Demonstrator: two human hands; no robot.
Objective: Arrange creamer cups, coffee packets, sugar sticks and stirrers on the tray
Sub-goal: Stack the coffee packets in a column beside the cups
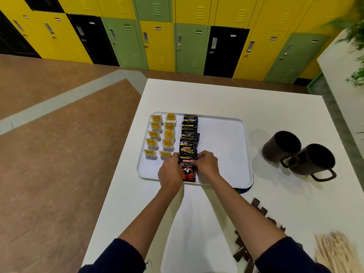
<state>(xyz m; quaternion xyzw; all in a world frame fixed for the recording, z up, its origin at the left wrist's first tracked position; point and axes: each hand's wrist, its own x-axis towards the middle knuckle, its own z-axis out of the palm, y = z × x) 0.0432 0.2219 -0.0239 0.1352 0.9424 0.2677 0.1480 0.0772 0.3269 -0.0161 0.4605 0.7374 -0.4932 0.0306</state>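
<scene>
A white tray [226, 146] lies on the white table [216, 95]. Two columns of yellow-labelled tea bags [160, 134] fill its left side. Beside them runs an overlapping column of black coffee packets [189, 133]. My left hand [171, 170] and my right hand [205, 163] pinch the nearest coffee packet [188, 174] by its left and right edges at the tray's front rim. Brown sugar sticks [260, 211] lie on the table at the right, partly hidden by my right arm. A heap of pale wooden stirrers [334, 253] sits at the bottom right corner.
Two dark brown mugs [299, 152] stand to the right of the tray. A dark green-blue object [243, 191] pokes out from under the tray's front right corner. Yellow, green and black lockers [177, 36] line the far wall. A plant [354, 36] stands at the right.
</scene>
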